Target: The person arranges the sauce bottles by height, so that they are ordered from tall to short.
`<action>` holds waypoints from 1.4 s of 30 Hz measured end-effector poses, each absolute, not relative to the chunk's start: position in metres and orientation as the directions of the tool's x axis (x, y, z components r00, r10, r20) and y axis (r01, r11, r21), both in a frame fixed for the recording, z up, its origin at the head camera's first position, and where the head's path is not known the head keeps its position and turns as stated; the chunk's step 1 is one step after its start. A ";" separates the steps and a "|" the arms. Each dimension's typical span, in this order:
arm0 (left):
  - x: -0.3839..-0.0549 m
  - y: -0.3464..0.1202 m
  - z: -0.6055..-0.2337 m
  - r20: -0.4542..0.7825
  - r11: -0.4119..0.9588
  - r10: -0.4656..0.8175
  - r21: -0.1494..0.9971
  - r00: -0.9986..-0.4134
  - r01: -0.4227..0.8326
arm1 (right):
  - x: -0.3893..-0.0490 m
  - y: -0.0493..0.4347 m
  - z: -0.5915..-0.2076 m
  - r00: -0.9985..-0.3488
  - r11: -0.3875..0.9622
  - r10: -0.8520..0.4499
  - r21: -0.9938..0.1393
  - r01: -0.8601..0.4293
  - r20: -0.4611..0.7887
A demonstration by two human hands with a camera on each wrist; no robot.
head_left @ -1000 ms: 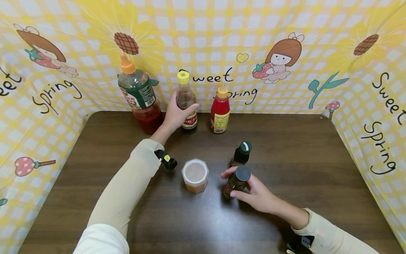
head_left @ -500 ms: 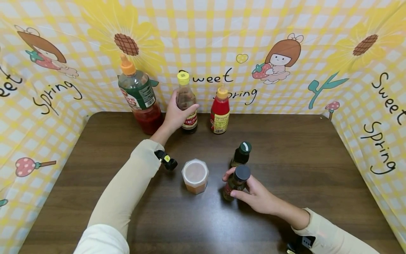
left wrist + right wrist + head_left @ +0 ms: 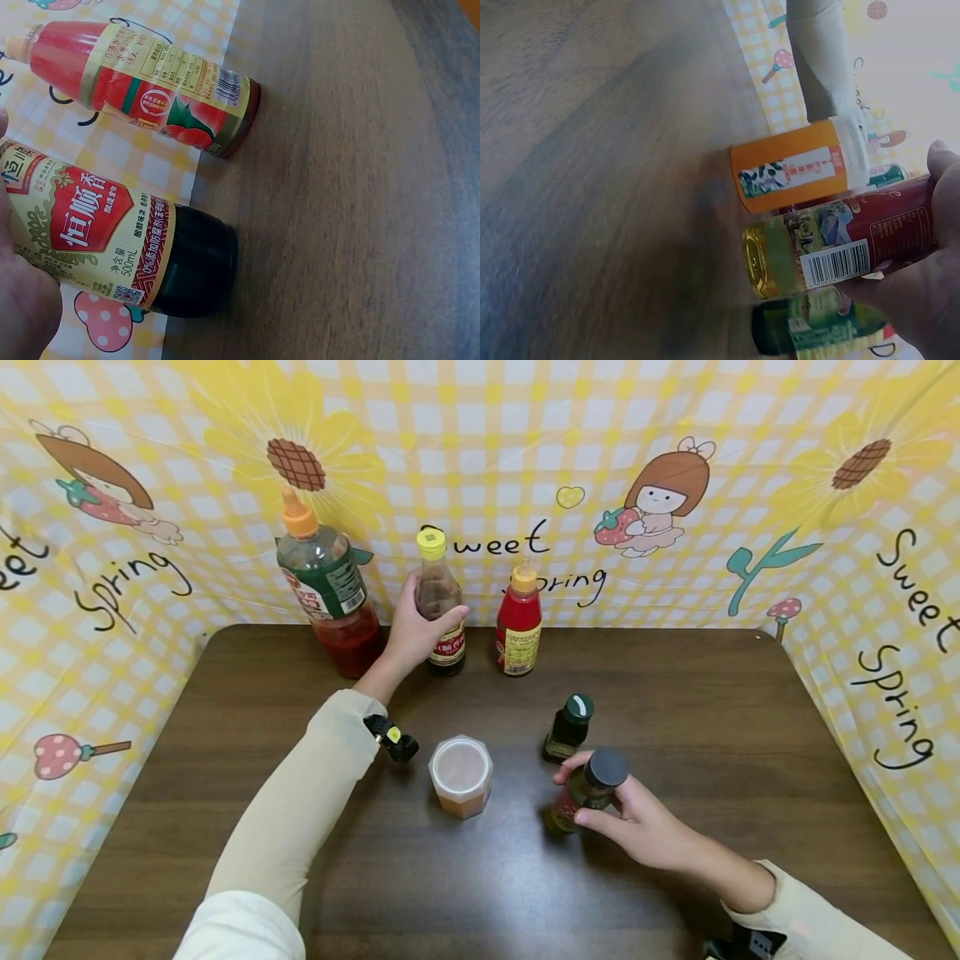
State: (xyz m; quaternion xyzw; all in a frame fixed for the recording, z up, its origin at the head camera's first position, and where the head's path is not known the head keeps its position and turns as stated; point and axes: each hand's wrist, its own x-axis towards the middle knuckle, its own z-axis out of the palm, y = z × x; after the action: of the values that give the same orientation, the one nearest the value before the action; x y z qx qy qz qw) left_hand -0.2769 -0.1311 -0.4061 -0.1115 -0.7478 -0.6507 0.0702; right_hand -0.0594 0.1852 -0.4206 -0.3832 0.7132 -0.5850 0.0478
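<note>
At the back of the table, my left hand (image 3: 416, 627) grips a vinegar bottle (image 3: 447, 647) with a yellow cap and dark contents. Its cream and red label (image 3: 90, 210) faces the left wrist camera, and its base stands on the table. My right hand (image 3: 637, 822) holds a small glass bottle (image 3: 577, 797) with a dark cap and red label, tilted. In the right wrist view the golden base of that glass bottle (image 3: 832, 244) appears just off the tabletop. Behind it stands a small dark green bottle (image 3: 567, 731), apart from my fingers.
A lidded jar with orange contents (image 3: 461, 785) stands between my arms. Along the back stand a large chili sauce bottle (image 3: 333, 593) with an orange nozzle and a red ketchup bottle (image 3: 519, 622). A yellow checked cloth (image 3: 480, 452) walls the brown table (image 3: 420, 893) behind and at both sides.
My right hand has shifted to the right with the small glass bottle, away from the dark green bottle. The left hand has stayed on the vinegar bottle.
</note>
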 end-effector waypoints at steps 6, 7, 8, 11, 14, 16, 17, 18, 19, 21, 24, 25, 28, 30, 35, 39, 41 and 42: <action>-0.277 -0.131 -0.406 0.256 0.121 0.077 0.957 -0.964 0.264 | -0.056 0.199 -0.413 -0.708 0.017 -0.584 -0.867 -0.499 0.397; -0.278 -0.131 -0.407 0.256 0.118 0.076 0.957 -0.964 0.264 | -0.056 0.202 -0.412 -0.718 0.033 -0.579 -0.869 -0.493 0.386; -0.278 -0.131 -0.406 0.257 0.118 0.076 0.957 -0.963 0.265 | -0.056 0.204 -0.411 -0.731 0.053 -0.573 -0.872 -0.486 0.372; -0.277 -0.131 -0.406 0.259 0.116 0.073 0.957 -0.963 0.267 | -0.055 0.212 -0.408 -0.761 0.103 -0.556 -0.880 -0.463 0.335; -0.277 -0.131 -0.406 0.260 0.118 0.072 0.956 -0.963 0.267 | -0.058 0.220 -0.407 -0.761 0.097 -0.542 -0.873 -0.478 0.356; -0.277 -0.131 -0.406 0.256 0.126 0.071 0.956 -0.964 0.264 | -0.060 0.224 -0.407 -0.761 0.086 -0.531 -0.870 -0.485 0.372; -0.277 -0.131 -0.407 0.254 0.132 0.070 0.956 -0.965 0.261 | -0.061 0.226 -0.407 -0.758 0.076 -0.524 -0.865 -0.496 0.389; -0.278 -0.131 -0.407 0.251 0.136 0.070 0.956 -0.965 0.259 | -0.063 0.228 -0.407 -0.758 0.077 -0.518 -0.861 -0.503 0.396; -0.278 -0.131 -0.406 0.250 0.140 0.069 0.956 -0.966 0.257 | -0.064 0.230 -0.407 -0.763 0.083 -0.511 -0.861 -0.503 0.396; -0.277 -0.131 -0.406 0.245 0.147 0.066 0.956 -0.967 0.252 | -0.067 0.234 -0.405 -0.777 0.108 -0.495 -0.860 -0.499 0.389; -0.278 -0.132 -0.407 0.244 0.144 0.066 0.957 -0.968 0.251 | -0.072 0.240 -0.403 -0.799 0.153 -0.473 -0.859 -0.488 0.370; -0.277 -0.132 -0.407 0.244 0.145 0.066 0.957 -0.967 0.252 | -0.074 0.242 -0.402 -0.804 0.160 -0.466 -0.859 -0.486 0.369; -0.278 -0.131 -0.407 0.249 0.138 0.069 0.957 -0.966 0.256 | -0.080 0.246 -0.401 -0.809 0.173 -0.451 -0.852 -0.494 0.378; -0.279 -0.131 -0.407 0.250 0.134 0.068 0.957 -0.966 0.257 | -0.084 0.248 -0.400 -0.812 0.183 -0.441 -0.847 -0.499 0.383; -0.278 -0.131 -0.406 0.248 0.138 0.068 0.957 -0.966 0.255 | -0.096 0.252 -0.402 -0.822 0.197 -0.412 -0.842 -0.501 0.393; -0.277 -0.131 -0.406 0.239 0.155 0.065 0.957 -0.969 0.246 | -0.107 0.253 -0.403 -0.827 0.188 -0.396 -0.847 -0.498 0.399; -0.277 -0.131 -0.406 0.237 0.154 0.064 0.957 -0.969 0.245 | -0.112 0.253 -0.403 -0.830 0.185 -0.389 -0.849 -0.495 0.399; -0.277 -0.131 -0.406 0.237 0.151 0.065 0.958 -0.969 0.245 | -0.115 0.253 -0.403 -0.833 0.184 -0.384 -0.851 -0.491 0.398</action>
State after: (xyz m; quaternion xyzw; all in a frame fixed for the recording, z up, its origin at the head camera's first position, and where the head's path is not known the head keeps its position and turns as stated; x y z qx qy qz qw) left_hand -0.2766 -0.1314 -0.4057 -0.1023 -0.7553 -0.6436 0.0699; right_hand -0.1151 0.2534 -0.4031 -0.2849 0.7679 -0.5718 -0.0471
